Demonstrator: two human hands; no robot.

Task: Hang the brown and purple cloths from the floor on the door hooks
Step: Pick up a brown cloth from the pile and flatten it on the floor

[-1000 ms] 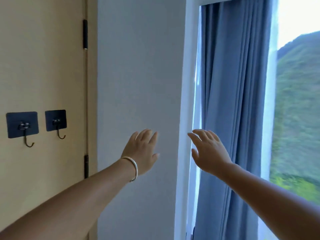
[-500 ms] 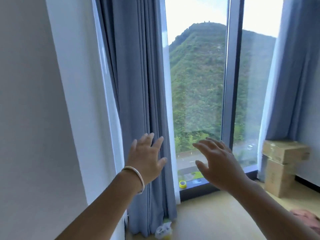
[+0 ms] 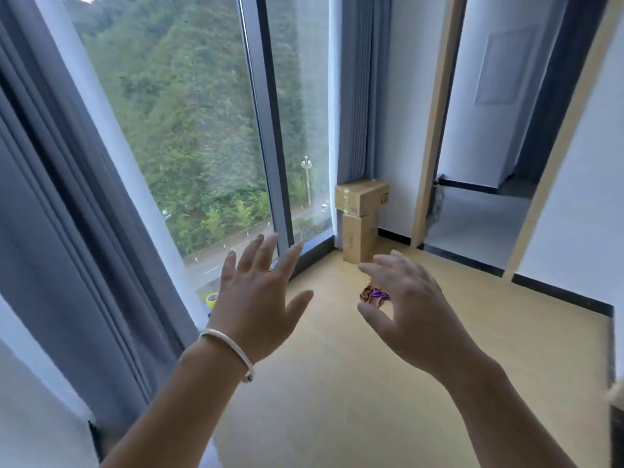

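A person stands in a room with both bare arms stretched out in front of them, seen from their own head height looking down and forward. The left hand [image 3: 260, 298] is raised with its back toward the viewer, fingers straight and fanned apart, holding nothing; a pale bracelet [image 3: 229, 351] circles its wrist. The right hand [image 3: 410, 309] is level with it and a little apart, fingers loosely bent and spread, thumb out to the side, also holding nothing.

The brown and purple cloths [image 3: 373, 294] lie bunched together in a small heap on the yellowish floor [image 3: 337, 383], well ahead of the person. Only part of the heap shows, in the gap beside the right hand's thumb and fingers; the rest is hidden behind that hand. Neither hand touches it.

To the left, a tall window [image 3: 189, 130] looks onto a green wooded slope and a road below, with grey-blue curtains [image 3: 67, 231] hanging at its near side. A small yellow roll [image 3: 212, 299] sits on the window ledge just left of the left wrist. In the far corner two cardboard boxes [image 3: 361, 214] are stacked against the wall. Right of them an open doorway [image 3: 483, 163] with a light wooden frame leads to another room
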